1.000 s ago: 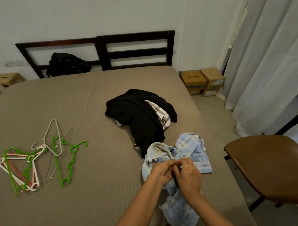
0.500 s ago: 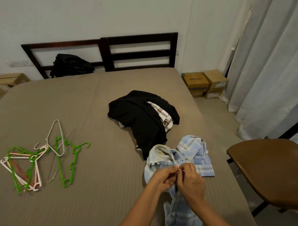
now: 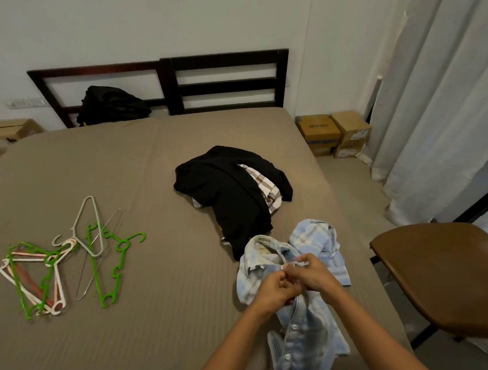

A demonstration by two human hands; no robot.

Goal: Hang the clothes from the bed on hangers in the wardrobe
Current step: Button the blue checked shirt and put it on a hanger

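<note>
Your left hand (image 3: 274, 292) and right hand (image 3: 315, 276) meet over the blue plaid shirt (image 3: 315, 237), fingertips almost touching. Both sets of fingers are curled and pinch the shirt's front edge just below the collar. The left fingers (image 3: 283, 284) grip one side of the opening and the right fingers (image 3: 298, 266) grip the other. The collar lies just beyond your knuckles. The buttoned strip runs from under your hands back toward you, with two white buttons showing on it. One sleeve is bunched just past your right hand.

The shirt lies on the bed (image 3: 159, 328) near its right edge, with its collar touching the black garment (image 3: 232, 196) heaped farther up. A brown-and-white checked garment (image 3: 266, 188) pokes out of that heap. The hangers (image 3: 45, 274), green, white and pink, lie tangled well apart from the shirt on the left of the bed.

A brown chair (image 3: 448, 273) stands just beside the bed on your right. Two cardboard boxes (image 3: 334, 133) sit on the floor near the curtain (image 3: 443, 92), and a black bag (image 3: 110, 104) leans against the headboard (image 3: 226, 59).
</note>
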